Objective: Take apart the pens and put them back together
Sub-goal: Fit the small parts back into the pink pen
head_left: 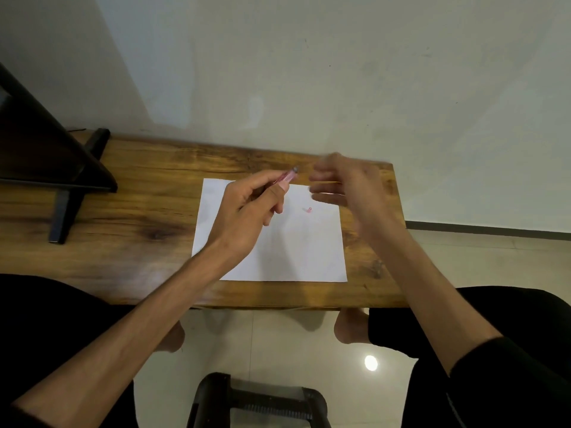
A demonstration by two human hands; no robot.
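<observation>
left hand point(247, 211): closed on pink pen point(285, 177), tip aimed out over tabletop point(139, 217) far edge, likely steadying it | right hand point(343, 186): blurred, fingers loosely open, contents unclear | small pink part point(308, 210) parked on paper point(293, 251), probably so it stays visible

Black stand point(61, 168) crowds table's point(139, 242) left end.
</observation>
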